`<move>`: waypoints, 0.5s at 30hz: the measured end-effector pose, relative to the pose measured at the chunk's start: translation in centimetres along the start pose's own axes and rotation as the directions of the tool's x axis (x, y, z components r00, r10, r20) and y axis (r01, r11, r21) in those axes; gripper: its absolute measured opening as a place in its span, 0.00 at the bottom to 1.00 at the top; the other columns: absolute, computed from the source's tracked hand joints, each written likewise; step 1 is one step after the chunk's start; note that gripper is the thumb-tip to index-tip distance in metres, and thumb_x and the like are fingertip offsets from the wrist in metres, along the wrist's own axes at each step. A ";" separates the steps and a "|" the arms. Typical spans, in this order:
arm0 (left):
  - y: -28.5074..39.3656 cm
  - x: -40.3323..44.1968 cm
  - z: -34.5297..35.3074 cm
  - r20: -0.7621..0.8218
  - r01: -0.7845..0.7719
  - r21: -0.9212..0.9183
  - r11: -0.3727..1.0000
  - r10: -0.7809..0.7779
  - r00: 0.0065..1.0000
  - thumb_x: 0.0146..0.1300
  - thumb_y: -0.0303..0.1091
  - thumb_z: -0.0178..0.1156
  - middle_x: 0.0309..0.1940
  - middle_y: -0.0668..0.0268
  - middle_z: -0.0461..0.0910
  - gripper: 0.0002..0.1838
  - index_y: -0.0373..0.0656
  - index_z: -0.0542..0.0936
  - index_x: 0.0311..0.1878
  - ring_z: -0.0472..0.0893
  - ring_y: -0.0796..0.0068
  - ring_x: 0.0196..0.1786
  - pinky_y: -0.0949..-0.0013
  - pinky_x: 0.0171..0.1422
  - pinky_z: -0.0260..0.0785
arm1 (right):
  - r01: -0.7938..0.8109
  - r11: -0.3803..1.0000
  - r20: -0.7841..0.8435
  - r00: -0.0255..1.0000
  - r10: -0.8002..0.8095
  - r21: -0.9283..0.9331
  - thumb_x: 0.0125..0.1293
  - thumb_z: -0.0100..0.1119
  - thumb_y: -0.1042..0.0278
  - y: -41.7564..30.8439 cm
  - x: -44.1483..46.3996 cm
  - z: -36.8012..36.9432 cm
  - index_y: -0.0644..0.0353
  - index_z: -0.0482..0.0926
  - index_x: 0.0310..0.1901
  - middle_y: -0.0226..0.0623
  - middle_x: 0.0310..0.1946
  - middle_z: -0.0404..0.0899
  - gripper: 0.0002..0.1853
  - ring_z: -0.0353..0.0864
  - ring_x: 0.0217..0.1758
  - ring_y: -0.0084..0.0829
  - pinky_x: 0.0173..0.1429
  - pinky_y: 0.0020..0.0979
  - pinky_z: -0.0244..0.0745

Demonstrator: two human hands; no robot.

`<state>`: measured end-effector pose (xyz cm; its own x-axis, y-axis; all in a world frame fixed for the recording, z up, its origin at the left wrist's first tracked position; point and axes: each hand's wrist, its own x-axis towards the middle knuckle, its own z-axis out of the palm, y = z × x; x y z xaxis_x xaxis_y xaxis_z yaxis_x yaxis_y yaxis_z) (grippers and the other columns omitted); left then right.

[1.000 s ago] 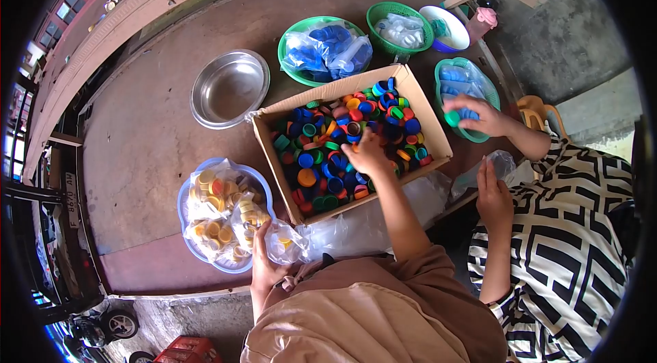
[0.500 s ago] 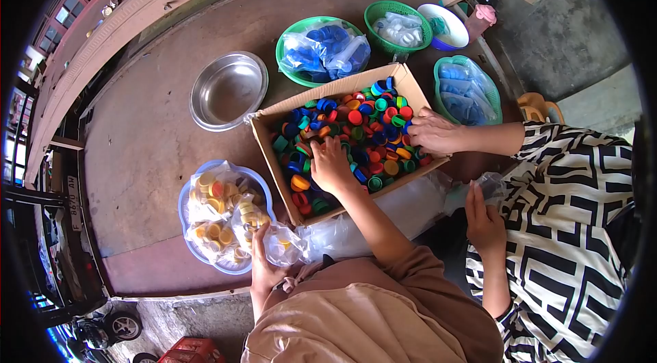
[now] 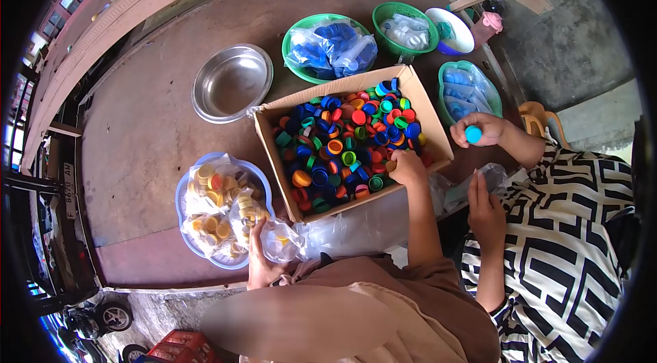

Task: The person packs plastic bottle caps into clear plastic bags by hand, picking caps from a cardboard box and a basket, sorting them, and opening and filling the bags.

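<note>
My left hand (image 3: pixel 265 259) grips the edge of a clear plastic bag (image 3: pixel 282 240) with yellow bottle caps inside. That bag leans over the rim of a pale blue basin (image 3: pixel 181 211), where other bags of yellow caps (image 3: pixel 213 185) lie. My right hand (image 3: pixel 409 170) is inside the cardboard box (image 3: pixel 301 101), at its near right part, over a heap of mixed bottle caps (image 3: pixel 349 158) in red, blue, green and orange. Its fingers are closed, with a yellow-orange bottle cap (image 3: pixel 391 166) at the fingertips.
On the right, a co-worker's hand (image 3: pixel 482 129) holds a teal cap (image 3: pixel 473 134); the other hand (image 3: pixel 487 216) is at a plastic bag (image 3: pixel 489 182). Behind the box stand a metal bowl (image 3: pixel 198 93), green baskets (image 3: pixel 434 38) and a white bowl (image 3: pixel 465 31).
My right hand has moved right across the caps, from the box's middle to its near right part. The co-worker's hand has come out of the box with a teal cap. My left hand stays put.
</note>
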<state>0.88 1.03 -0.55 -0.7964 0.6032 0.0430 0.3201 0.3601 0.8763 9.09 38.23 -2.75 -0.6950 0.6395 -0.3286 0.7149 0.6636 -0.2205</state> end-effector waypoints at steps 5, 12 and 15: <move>-0.2 -0.1 -0.1 0.009 -0.046 0.031 0.998 0.046 0.999 0.34 0.32 0.69 0.51 0.49 0.68 0.50 0.36 0.57 0.64 0.72 0.53 0.54 0.59 0.59 0.63 | 0.234 0.892 -0.259 0.956 -0.138 0.387 0.45 0.68 0.68 -1.7 -2.2 -4.4 0.62 0.74 0.42 0.42 0.35 0.78 0.21 0.79 0.38 0.37 0.45 0.34 0.74; -0.3 -0.2 1.1 -0.006 -0.006 -0.121 0.993 0.005 1.000 0.37 0.36 0.69 0.55 0.47 0.65 0.56 0.37 0.46 0.68 0.70 0.53 0.56 0.57 0.60 0.63 | 0.761 0.233 -0.330 0.506 -0.797 0.606 0.44 0.67 0.67 -14.6 -9.6 -4.6 0.60 0.73 0.43 0.39 0.41 0.76 0.22 0.76 0.46 0.36 0.54 0.34 0.67; -0.4 -0.1 1.1 -0.060 -0.123 0.000 0.992 0.123 0.991 0.38 0.39 0.70 0.55 0.47 0.64 0.57 0.38 0.44 0.68 0.70 0.53 0.55 0.56 0.59 0.63 | 0.853 0.238 -0.281 0.396 -0.874 0.464 0.44 0.66 0.66 -16.5 -11.1 -0.5 0.59 0.75 0.45 0.41 0.51 0.70 0.23 0.69 0.55 0.40 0.59 0.40 0.62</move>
<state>1.38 1.65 -1.46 -0.7807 0.5988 0.1790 0.4153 0.2830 0.8646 4.93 20.34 5.01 -0.9219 -0.2177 0.3206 -0.3875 0.5235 -0.7588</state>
